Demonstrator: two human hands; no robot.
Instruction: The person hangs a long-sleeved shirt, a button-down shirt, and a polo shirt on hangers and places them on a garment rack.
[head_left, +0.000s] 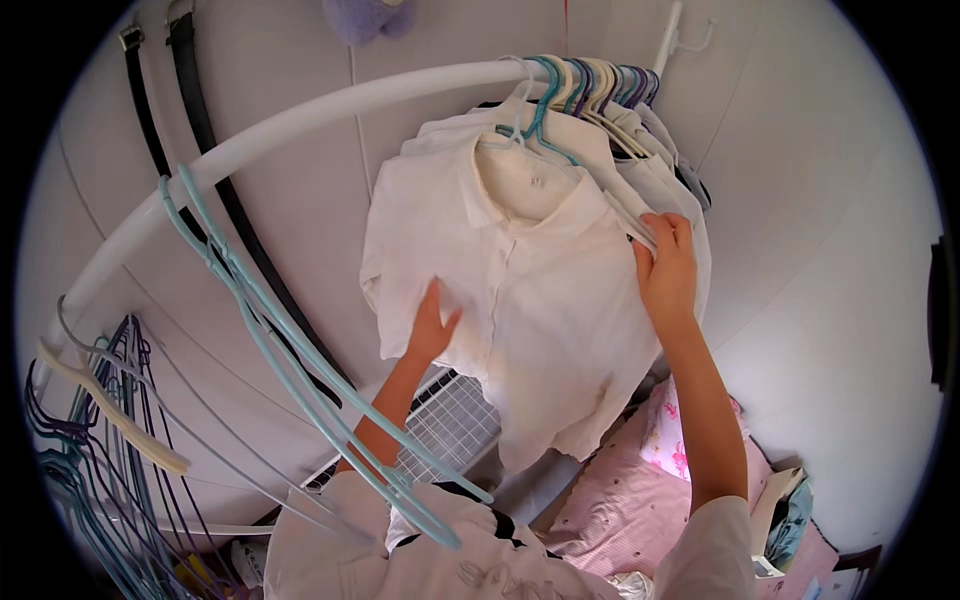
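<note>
A white collared shirt (450, 225) hangs at the front of the clothes on the rail, on a pale hanger (518, 112). My left hand (433, 322) is at the lower front of this shirt, fingers extended and thumb apart, holding nothing; whether it touches the cloth is unclear. At the shirt's shoulder on the right, my right hand (669, 266) pinches white fabric between thumb and fingers. Which layer of the white clothes it grips is hard to tell. Directly behind, a teal hanger (541, 112) carries another white garment (585, 127).
The white rail (390, 86) curves across the view. Light-blue hangers (315, 375) dangle near my left forearm. Several bare hangers (120, 405) crowd the far left. Black belts (196, 112) hang along the wall. Below are a white wire grid (454, 420) and a pink quilted cover (607, 495).
</note>
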